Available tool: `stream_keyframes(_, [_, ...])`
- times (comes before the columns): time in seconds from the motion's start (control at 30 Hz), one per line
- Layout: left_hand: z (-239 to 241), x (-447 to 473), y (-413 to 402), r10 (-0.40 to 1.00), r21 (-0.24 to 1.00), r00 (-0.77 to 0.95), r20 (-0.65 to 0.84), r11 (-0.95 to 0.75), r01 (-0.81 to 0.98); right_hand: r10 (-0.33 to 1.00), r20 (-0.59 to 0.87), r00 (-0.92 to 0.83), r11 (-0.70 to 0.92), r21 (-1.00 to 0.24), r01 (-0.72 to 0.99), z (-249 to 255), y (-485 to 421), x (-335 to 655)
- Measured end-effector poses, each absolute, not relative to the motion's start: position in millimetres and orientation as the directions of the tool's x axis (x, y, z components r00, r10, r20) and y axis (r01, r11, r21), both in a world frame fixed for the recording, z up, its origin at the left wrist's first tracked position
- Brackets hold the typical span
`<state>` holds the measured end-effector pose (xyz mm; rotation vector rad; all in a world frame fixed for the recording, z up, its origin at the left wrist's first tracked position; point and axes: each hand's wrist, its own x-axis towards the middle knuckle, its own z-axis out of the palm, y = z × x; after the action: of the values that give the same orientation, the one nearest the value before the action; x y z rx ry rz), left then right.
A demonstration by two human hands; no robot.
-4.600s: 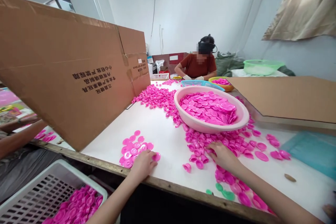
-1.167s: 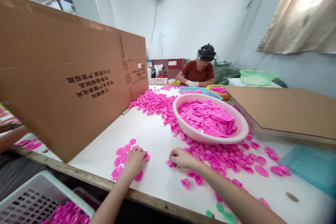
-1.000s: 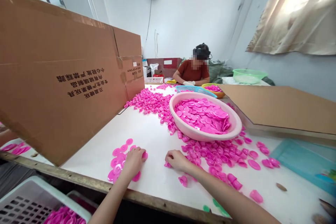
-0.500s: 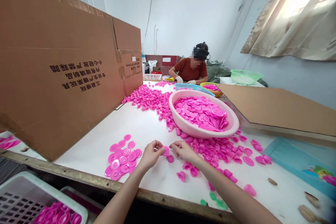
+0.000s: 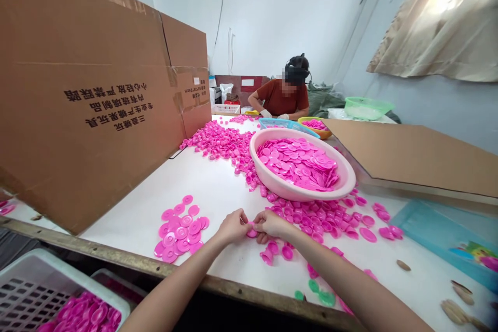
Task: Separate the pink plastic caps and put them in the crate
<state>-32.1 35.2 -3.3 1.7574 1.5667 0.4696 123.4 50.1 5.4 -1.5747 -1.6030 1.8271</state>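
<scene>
While a white table [image 5: 221, 181] is spreading beneath the whole work area, a tall cardboard box [image 5: 109, 46] is standing along its left side, and a co-worker [image 5: 290, 101] is sitting bent over the far end. Beyond the hands and to their right, a pale pink basin [image 5: 288, 193] is holding a heap of flat pink discs. Cup-shaped pink pieces [image 5: 311, 218] are lying thickly about its near side, beyond the right hand and to its right. Off to the left of the left hand, a small cluster of pink discs [image 5: 181, 232] is lying flat and overlapping near the table's front edge.

Between these two groups the hands are meeting, fingertips almost touching. The left hand [image 5: 233, 225] is pinching a small pink piece [image 5: 252, 230] from its left side, and the right hand [image 5: 271, 225] is gripping it from the right, its fingers partly covering it. The piece is lying directly between the two sets of fingertips, so neither hand is clearly nearer. What is showing of it is looking round, so no long axis is standing out; whether it is one part or two, I cannot tell.
</scene>
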Motion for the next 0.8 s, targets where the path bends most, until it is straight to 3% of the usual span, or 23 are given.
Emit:
stream_keyframes(0.07, [5.3, -26.9, 45.8, 0.953, 0.685, 0.219, -0.209, -0.017, 0.729, 0.742, -0.563, -0.364, -0.377, -0.800, 0.468, 8.5, 50.9, 120.9])
stream_keyframes(0.13, [8.9, -16.4, 52.8, 0.981, 0.644, 0.150, -0.123, -0.036, 0.764, 0.739, -0.565, -0.367, -0.374, -0.797, 0.475, 8.6, 51.0, 119.5])
stream_keyframes(0.27, [-0.7, 6.7, 49.7, 0.991, 0.411, -0.054, 0.126, -0.002, 0.911, 0.730, -0.551, -0.403, -0.363, -0.813, 0.455, 3.5, 52.2, 121.7])
stream_keyframes(0.37, [-10.4, 13.2, 43.8, 0.983, 0.311, -0.077, 0.169, 0.021, 0.950, 0.694, -0.580, -0.426, -0.410, -0.805, 0.429, 0.0, 56.7, 126.1])
stream_keyframes(0.57, [-16.7, 9.5, 50.5, 0.993, 0.370, -0.120, 0.006, 0.109, 0.923, 0.580, -0.636, -0.509, -0.434, -0.770, 0.467, -4.7, 68.9, 128.0])
stream_keyframes(0.8, [-8.0, 11.6, 47.4, 0.995, 0.383, -0.070, 0.069, 0.039, 0.923, 0.744, -0.523, -0.416, -0.383, -0.844, 0.375, -9.9, 50.1, 121.1])
